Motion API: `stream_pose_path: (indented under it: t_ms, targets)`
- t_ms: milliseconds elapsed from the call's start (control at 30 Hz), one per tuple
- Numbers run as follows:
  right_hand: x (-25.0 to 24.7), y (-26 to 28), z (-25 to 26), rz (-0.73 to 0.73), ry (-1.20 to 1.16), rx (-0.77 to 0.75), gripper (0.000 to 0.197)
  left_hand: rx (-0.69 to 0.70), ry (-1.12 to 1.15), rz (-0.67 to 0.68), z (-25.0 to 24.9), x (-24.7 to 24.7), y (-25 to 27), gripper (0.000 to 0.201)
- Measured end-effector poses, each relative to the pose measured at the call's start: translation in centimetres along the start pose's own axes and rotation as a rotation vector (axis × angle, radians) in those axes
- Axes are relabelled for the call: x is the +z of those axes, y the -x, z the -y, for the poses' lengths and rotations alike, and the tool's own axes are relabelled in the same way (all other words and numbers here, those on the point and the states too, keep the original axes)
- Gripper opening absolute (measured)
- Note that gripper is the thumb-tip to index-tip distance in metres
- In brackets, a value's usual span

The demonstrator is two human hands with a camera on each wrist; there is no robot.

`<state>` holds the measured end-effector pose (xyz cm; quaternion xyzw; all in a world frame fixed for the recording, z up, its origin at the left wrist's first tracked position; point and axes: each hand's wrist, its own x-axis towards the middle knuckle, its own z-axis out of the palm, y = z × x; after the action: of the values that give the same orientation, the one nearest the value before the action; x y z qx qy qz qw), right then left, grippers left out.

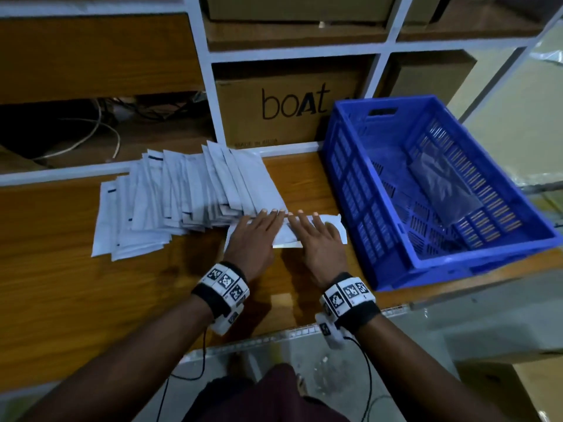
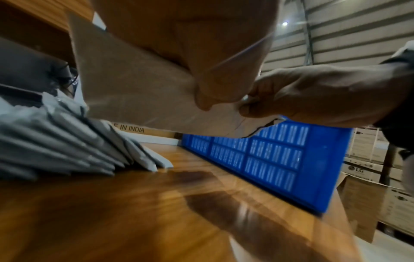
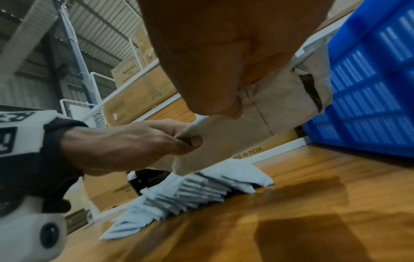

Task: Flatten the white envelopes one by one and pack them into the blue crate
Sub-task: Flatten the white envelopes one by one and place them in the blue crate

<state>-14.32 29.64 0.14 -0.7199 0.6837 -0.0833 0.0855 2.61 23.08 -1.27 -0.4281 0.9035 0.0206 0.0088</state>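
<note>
Head view: one white envelope (image 1: 332,226) is held above the wooden tabletop (image 1: 61,293), left hand (image 1: 254,236) and right hand (image 1: 316,239) each pinching it, thumb beneath, fingers on top. Left of the grip lies the fanned envelope stack (image 1: 170,196); right of it, the blue crate (image 1: 396,263) holds a dark plastic sheet (image 1: 441,187).

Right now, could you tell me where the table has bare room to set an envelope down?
Bare wood lies between the envelope pile and the blue crate, and along the table's near edge. The left back is crowded with envelopes.
</note>
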Motion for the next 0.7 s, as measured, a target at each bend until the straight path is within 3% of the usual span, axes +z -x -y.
stream_pose_path:
  t_ms: [133,200,300,467,567,700]
  targets:
    - [3.4,3.5,-0.2,0.046,0.04,-0.037,0.062,-0.063,0.039,-0.018,-2.3,3.3,4.0,0.088]
    - [5.8,4.7,-0.6,0.054,0.056,-0.058,0.06,-0.09,0.026,0.051,-3.3,4.8,5.6,0.088]
    - [8.7,6.4,-0.6,0.199,0.061,-0.074,0.068,-0.14,0.058,0.173,-4.2,6.7,7.6,0.08]
    - [10.6,8.9,0.4,0.332,-0.037,-0.034,0.064,-0.166,0.126,0.279,-3.6,10.8,10.3,0.075]
    - [10.6,8.8,1.1,0.286,-0.084,0.01,0.068,-0.144,0.161,0.273,-3.2,11.7,10.6,0.09]
    - [11.3,7.6,1.5,0.283,-0.05,0.016,0.061,-0.132,0.22,0.275,-2.8,11.1,10.2,0.082]
